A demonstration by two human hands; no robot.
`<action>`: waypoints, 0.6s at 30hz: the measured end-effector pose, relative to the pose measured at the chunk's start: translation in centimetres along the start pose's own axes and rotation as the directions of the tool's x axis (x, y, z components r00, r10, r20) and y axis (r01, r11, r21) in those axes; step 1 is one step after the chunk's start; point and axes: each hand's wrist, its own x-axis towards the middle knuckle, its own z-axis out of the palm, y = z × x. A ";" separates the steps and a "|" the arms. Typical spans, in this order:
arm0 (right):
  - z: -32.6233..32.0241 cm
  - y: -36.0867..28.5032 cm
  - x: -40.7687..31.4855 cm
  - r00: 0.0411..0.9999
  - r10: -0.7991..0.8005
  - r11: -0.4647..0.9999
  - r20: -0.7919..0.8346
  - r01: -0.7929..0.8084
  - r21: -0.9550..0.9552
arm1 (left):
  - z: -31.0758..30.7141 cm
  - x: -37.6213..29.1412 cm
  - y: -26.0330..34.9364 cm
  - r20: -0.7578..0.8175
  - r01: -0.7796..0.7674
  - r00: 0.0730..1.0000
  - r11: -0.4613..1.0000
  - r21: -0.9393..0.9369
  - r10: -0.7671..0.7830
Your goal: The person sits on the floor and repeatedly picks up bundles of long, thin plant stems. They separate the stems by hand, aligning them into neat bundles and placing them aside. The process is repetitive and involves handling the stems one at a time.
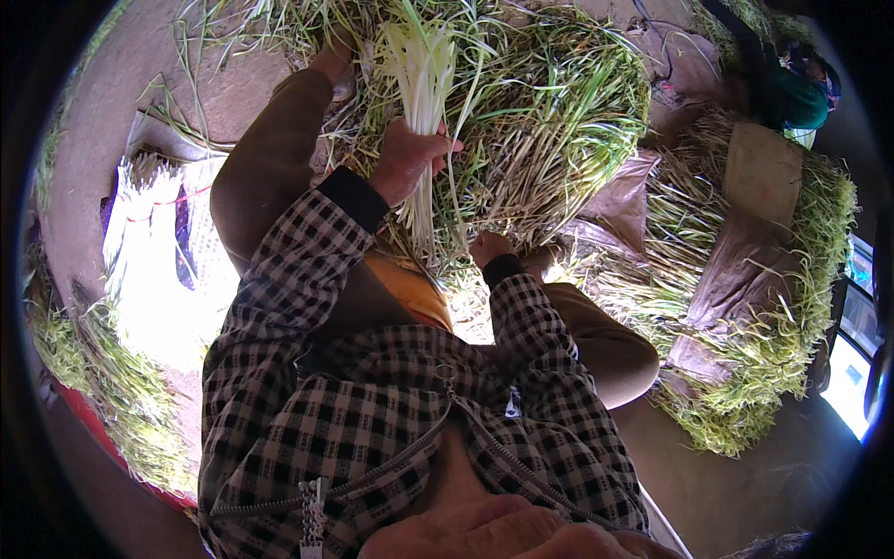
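Observation:
My left hand (408, 162) grips an upright bunch of long, pale leafy stalks (419, 77), which look like blanched chives. Their white lower ends hang below the fist, and the leafy tops fan out above it. Lower and to the right, my right hand (491, 249) is curled closed at the lower end of a single pale stalk (455, 185). That stalk runs up past my left thumb. Beyond both hands lies a large heap of green and straw-coloured stalks (559, 119).
White stalk bundles (143, 230) tied with red string lie at the left in bright light. At the right, brown cloth (744, 272) covers part of another stalk pile (761, 391). A person (803, 91) is at the upper right. Orange material (412, 290) lies between my legs.

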 end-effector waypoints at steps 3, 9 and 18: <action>-2.1 0.4 -1.0 0.989 0.027 0.995 -0.145 -0.040 -0.090 | 0.1 0.0 -0.2 0.018 -0.021 1.000 0.999 0.028 0.021; -9.1 -7.7 -1.5 0.545 -0.118 0.667 -0.830 0.663 0.341 | 0.6 -0.4 -1.7 0.069 0.001 0.998 0.998 0.067 -0.005; -7.2 -9.0 -0.4 0.761 0.158 -0.089 -0.630 0.646 0.758 | -0.7 0.7 -5.2 0.013 0.067 0.997 0.989 0.132 -0.070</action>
